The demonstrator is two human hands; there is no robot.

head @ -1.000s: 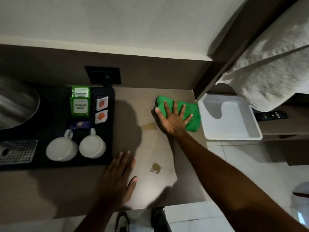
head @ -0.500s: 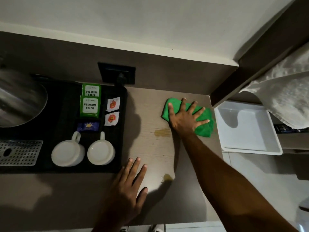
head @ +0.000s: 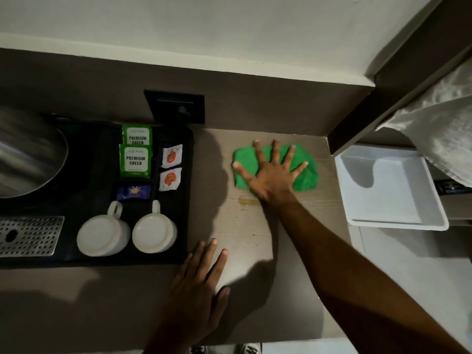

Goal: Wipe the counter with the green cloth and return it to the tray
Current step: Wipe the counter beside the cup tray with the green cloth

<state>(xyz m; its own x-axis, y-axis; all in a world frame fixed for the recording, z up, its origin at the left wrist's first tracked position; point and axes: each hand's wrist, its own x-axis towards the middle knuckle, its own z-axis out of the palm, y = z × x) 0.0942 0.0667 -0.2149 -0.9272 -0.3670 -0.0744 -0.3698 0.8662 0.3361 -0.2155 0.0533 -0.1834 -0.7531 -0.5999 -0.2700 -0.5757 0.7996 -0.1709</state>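
Observation:
The green cloth (head: 305, 175) lies bunched on the beige counter (head: 245, 226) near the back wall. My right hand (head: 270, 175) presses flat on it with fingers spread. A yellowish stain (head: 247, 200) shows on the counter just in front of the cloth, beside my wrist. My left hand (head: 199, 284) rests palm down on the counter near its front edge, holding nothing. The white tray (head: 393, 223) sits lower, to the right of the counter, with nothing in it.
A black tray (head: 186, 190) to the left holds two upturned white cups (head: 153, 232), green tea sachets (head: 135, 160) and small packets. A steel kettle (head: 25, 154) and perforated drip plate (head: 28, 235) are far left. A white towel (head: 439, 131) hangs above the white tray.
My right hand has slid the cloth slightly and spread wider over it. The second stain near the front is no longer visible, now under shadow. The view shifted closer and leftward.

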